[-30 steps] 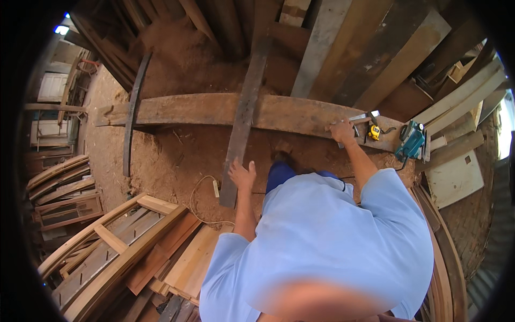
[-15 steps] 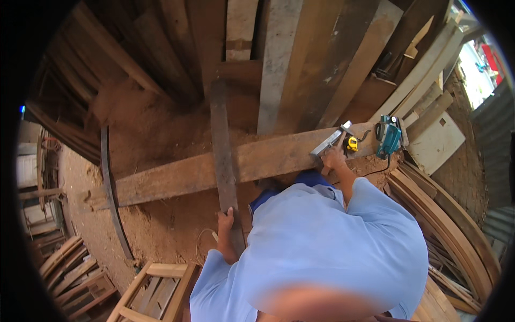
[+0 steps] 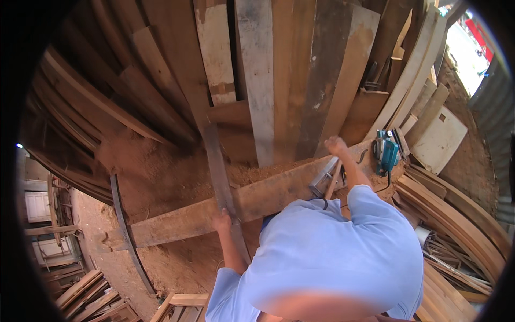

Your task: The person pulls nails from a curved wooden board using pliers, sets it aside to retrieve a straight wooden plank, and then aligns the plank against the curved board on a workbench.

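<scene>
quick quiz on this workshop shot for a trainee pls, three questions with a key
1. Multiple choice: what colour is the body of the power tool?
A) red
B) teal
C) yellow

2. True or false: the dark board lies across the long beam.

3. Fill in the blanks: the person's ___ hand is nearer the power tool, and the ___ hand is at the dark board.

Key:
1. B
2. True
3. Right hand; left hand
</scene>
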`<state>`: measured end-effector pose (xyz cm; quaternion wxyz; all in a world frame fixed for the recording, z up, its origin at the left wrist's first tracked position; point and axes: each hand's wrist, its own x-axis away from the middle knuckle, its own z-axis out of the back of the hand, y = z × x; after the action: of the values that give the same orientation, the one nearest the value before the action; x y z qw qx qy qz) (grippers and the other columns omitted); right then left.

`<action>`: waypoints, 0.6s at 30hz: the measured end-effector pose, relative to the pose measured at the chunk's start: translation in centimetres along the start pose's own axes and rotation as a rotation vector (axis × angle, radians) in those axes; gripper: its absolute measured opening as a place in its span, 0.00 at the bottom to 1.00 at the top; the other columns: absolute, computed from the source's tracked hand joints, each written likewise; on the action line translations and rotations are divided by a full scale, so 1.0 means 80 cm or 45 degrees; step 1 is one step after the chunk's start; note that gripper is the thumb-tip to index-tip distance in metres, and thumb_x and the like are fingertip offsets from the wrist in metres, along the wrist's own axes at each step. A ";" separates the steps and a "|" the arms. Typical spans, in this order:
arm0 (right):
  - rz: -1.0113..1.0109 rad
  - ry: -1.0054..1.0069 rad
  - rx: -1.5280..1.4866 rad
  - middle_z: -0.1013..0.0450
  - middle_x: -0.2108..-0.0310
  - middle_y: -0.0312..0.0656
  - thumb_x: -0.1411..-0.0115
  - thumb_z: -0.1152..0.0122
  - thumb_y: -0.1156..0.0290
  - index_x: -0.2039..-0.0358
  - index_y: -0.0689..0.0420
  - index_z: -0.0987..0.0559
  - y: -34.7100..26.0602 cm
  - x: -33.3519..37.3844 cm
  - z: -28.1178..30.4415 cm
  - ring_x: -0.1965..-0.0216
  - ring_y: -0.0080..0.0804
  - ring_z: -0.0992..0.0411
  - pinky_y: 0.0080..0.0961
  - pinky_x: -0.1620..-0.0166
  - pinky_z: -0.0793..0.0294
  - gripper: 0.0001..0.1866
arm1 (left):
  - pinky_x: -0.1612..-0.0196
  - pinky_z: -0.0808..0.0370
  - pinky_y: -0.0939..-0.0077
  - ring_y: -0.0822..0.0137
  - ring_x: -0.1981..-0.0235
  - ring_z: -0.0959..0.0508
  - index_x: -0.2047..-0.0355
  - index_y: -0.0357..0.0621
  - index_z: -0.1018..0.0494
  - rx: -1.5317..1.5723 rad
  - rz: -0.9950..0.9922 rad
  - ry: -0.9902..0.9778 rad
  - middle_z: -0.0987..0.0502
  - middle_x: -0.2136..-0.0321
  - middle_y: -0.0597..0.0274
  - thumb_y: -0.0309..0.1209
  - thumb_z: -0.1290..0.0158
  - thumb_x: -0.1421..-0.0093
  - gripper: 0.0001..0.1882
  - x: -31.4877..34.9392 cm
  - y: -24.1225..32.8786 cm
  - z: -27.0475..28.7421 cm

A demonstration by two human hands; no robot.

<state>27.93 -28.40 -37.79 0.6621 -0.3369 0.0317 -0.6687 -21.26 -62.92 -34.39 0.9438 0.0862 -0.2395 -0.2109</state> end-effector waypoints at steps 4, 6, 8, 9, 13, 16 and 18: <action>-0.115 0.638 -0.368 0.26 0.51 0.62 0.39 0.41 0.53 0.50 0.66 0.25 -0.013 -0.076 0.114 0.46 0.59 0.29 0.43 0.45 0.29 0.28 | 0.40 0.34 0.52 0.39 0.45 0.28 0.46 0.38 0.29 0.299 -0.499 0.198 0.27 0.48 0.39 0.44 0.42 0.43 0.30 -0.050 0.147 0.021; -0.065 0.746 -0.593 0.26 0.51 0.64 0.39 0.41 0.52 0.49 0.68 0.27 -0.034 -0.108 0.176 0.46 0.58 0.29 0.42 0.44 0.30 0.30 | 0.41 0.33 0.52 0.40 0.46 0.28 0.46 0.38 0.29 0.379 -0.702 0.214 0.26 0.49 0.39 0.43 0.42 0.42 0.28 -0.079 0.208 0.030; -0.022 0.907 -0.606 0.26 0.52 0.63 0.39 0.41 0.51 0.49 0.68 0.27 -0.006 -0.137 0.235 0.46 0.54 0.27 0.39 0.45 0.29 0.31 | 0.42 0.31 0.55 0.42 0.47 0.27 0.46 0.37 0.30 0.484 -0.897 0.150 0.27 0.48 0.40 0.42 0.42 0.42 0.28 -0.086 0.301 0.045; -0.015 0.922 -0.706 0.25 0.53 0.62 0.39 0.40 0.51 0.48 0.69 0.27 -0.002 -0.148 0.258 0.47 0.51 0.27 0.37 0.45 0.29 0.32 | 0.43 0.31 0.56 0.43 0.47 0.26 0.45 0.37 0.30 0.579 -0.955 0.107 0.28 0.47 0.40 0.41 0.42 0.41 0.28 -0.086 0.340 0.052; -0.079 1.031 -0.840 0.25 0.51 0.58 0.38 0.41 0.49 0.42 0.68 0.31 -0.020 -0.175 0.336 0.47 0.44 0.26 0.33 0.45 0.29 0.36 | 0.43 0.30 0.57 0.44 0.45 0.27 0.42 0.33 0.34 0.623 -1.116 0.076 0.30 0.44 0.39 0.41 0.43 0.39 0.31 -0.083 0.471 0.088; -0.031 1.088 -0.863 0.26 0.48 0.58 0.38 0.42 0.48 0.39 0.68 0.34 -0.038 -0.192 0.379 0.46 0.44 0.27 0.34 0.44 0.30 0.39 | 0.42 0.31 0.58 0.45 0.43 0.28 0.42 0.30 0.35 0.710 -1.210 0.072 0.30 0.44 0.37 0.42 0.43 0.39 0.33 -0.093 0.548 0.093; -0.030 1.013 -0.961 0.28 0.46 0.58 0.39 0.41 0.47 0.39 0.69 0.35 -0.053 -0.205 0.390 0.44 0.44 0.29 0.34 0.43 0.31 0.40 | 0.41 0.32 0.59 0.47 0.42 0.28 0.41 0.28 0.37 0.691 -1.233 0.136 0.31 0.44 0.37 0.43 0.43 0.38 0.34 -0.110 0.588 0.095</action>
<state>37.92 -0.38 -18.33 0.4247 -0.2725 0.5135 -0.6940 -15.19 -17.39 -19.02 0.6938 0.4369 -0.1703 -0.5466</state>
